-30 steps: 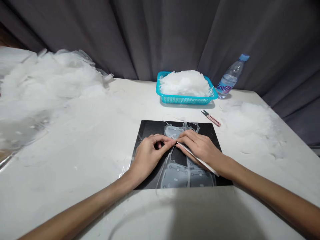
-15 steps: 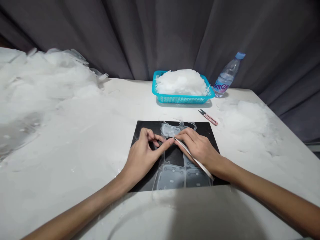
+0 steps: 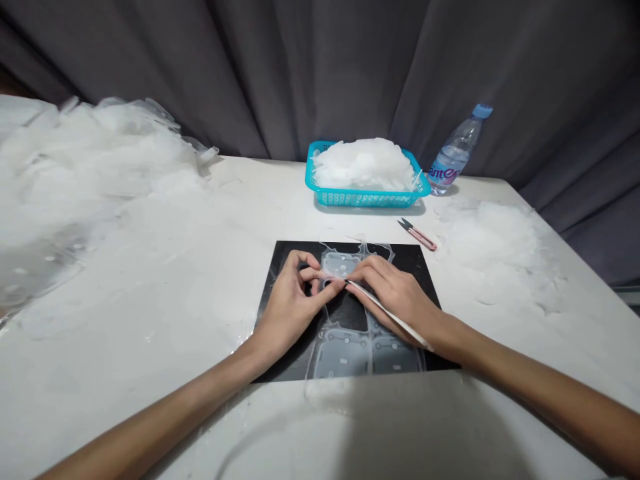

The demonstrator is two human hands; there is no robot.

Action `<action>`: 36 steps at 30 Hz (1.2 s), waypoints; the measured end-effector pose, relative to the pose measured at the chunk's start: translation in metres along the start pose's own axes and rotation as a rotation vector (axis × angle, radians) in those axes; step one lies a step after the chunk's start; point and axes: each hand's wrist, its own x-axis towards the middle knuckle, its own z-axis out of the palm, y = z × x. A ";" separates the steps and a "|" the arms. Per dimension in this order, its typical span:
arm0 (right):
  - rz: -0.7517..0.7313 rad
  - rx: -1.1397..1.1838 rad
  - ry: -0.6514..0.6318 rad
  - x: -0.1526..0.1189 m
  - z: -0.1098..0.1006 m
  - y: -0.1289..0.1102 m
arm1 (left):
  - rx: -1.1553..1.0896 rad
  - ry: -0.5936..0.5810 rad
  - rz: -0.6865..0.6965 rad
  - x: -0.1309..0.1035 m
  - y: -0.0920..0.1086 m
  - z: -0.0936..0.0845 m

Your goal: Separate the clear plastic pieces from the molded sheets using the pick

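A translucent moulded sheet (image 3: 345, 353) with several rounded panels lies on a black board (image 3: 295, 360). An opening in the sheet shows the black board between my hands. My left hand (image 3: 295, 297) pinches the sheet by the opening's upper edge, thumb toward the right and fingers curled. In my right hand (image 3: 393, 293) is a slim white pen-like tool (image 3: 393, 317); its dark tip sits beside my left thumb. The right fingertips rest at the sheet just above that tip. My fingers partly hide the spot where they meet the sheet.
Behind the board stands a blue basket (image 3: 373, 199) heaped with whitish translucent pieces (image 3: 363, 163). Pink-handled thread snips (image 3: 417, 235) lie nearer, and a water bottle (image 3: 453, 160) stands right of the basket. Translucent pieces form a large pile (image 3: 95, 153) at left and a smaller heap (image 3: 500, 247) at right.
The white tool's tip has shifted slightly down and left, and its shaft has turned a little. My left fingers have moved slightly, still at the sheet's edge.
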 end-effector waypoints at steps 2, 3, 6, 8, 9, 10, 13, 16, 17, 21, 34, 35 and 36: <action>0.052 0.077 -0.017 0.002 -0.003 0.001 | 0.004 -0.026 0.003 0.000 -0.001 0.000; 0.090 0.119 -0.021 0.004 -0.004 0.003 | 0.009 -0.036 0.001 0.001 -0.001 0.000; 0.245 0.281 0.028 0.013 -0.009 0.017 | -0.026 -0.060 -0.024 0.002 0.001 -0.003; 0.371 0.425 0.096 0.020 -0.012 0.031 | -0.075 -0.061 -0.053 0.004 0.005 -0.006; 0.441 0.505 0.129 0.024 -0.014 0.039 | -0.083 -0.057 -0.066 0.005 0.007 -0.007; 0.513 0.587 0.159 0.027 -0.015 0.046 | -0.075 -0.053 -0.075 0.006 0.010 -0.009; 0.666 0.791 0.207 0.031 -0.016 0.061 | -0.028 -0.052 -0.085 0.008 0.014 -0.012; 0.677 0.847 0.199 0.031 -0.016 0.058 | 0.005 -0.071 -0.089 0.009 0.014 -0.015; 0.643 0.821 0.181 0.030 -0.016 0.053 | 0.026 -0.094 -0.077 0.009 0.014 -0.017; 0.397 0.623 0.113 0.024 -0.015 0.029 | 0.248 -0.160 0.029 0.007 0.015 -0.023; -0.256 -0.029 0.108 -0.002 0.012 -0.004 | 0.332 -0.032 0.045 0.004 0.016 -0.028; -0.267 -0.019 0.092 -0.003 0.014 -0.006 | 0.254 -0.053 0.034 0.006 0.013 -0.027; -0.264 0.008 0.071 -0.004 0.014 -0.008 | 0.190 -0.070 0.033 0.007 0.011 -0.027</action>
